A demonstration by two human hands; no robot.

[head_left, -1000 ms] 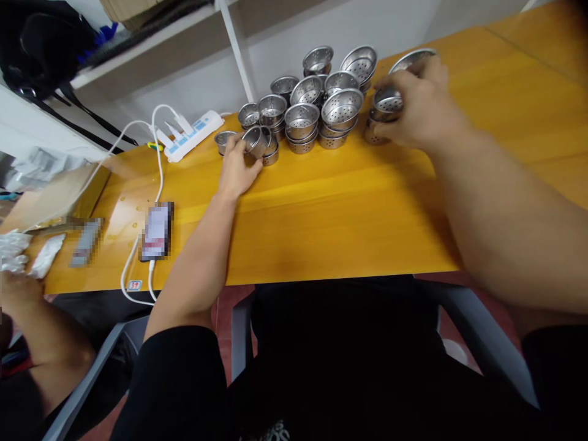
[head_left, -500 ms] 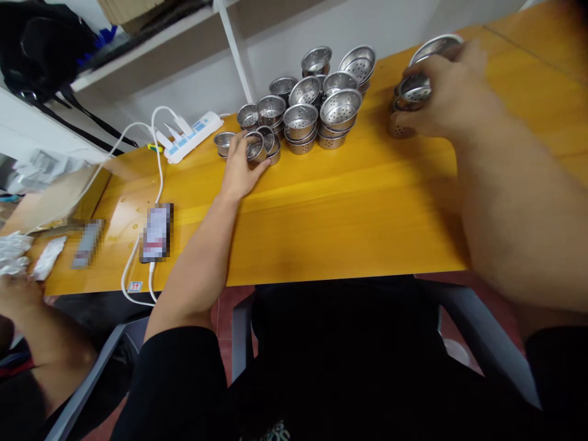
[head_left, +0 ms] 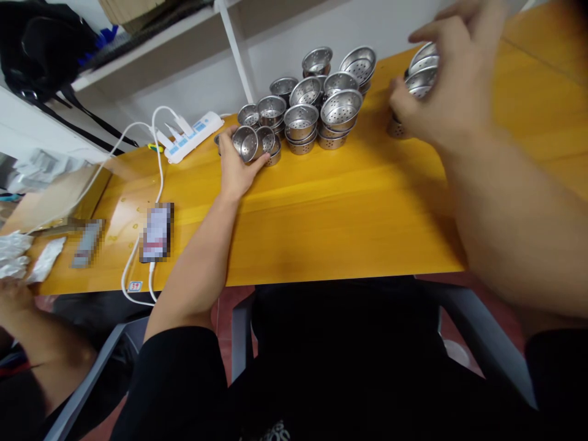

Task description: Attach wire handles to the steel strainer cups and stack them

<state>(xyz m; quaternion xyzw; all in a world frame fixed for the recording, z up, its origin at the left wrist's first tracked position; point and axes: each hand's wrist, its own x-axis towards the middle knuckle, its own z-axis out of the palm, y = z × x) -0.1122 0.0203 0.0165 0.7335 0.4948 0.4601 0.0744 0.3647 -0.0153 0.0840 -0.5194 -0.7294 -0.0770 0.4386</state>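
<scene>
Small perforated steel cups stand in stacks at the back of the table. At the left end of the group, my left hand (head_left: 236, 170) is closed about a small perforated cup (head_left: 245, 143), which tilts toward me. My left thumb reaches the base of the neighbouring cup (head_left: 274, 158). Larger perforated cups (head_left: 340, 110) are stacked to the right of it. My right hand (head_left: 463, 92) is open, thumb and fingers spread, over a separate stack of perforated cups (head_left: 421, 81) at the right. That hand hides part of this stack.
A white power strip (head_left: 195, 136) with plugged-in cables lies left of the cups. Nearer stands a phone (head_left: 157, 233) on a charging cable. A cardboard box (head_left: 68, 190) and another person's arm (head_left: 50, 331) are at the far left. The shelf wall (head_left: 285, 55) bounds the back.
My right hand has opened and lifted off the right-hand stack. Under my left hand the small cup has shifted slightly left and turned its mouth more toward me.
</scene>
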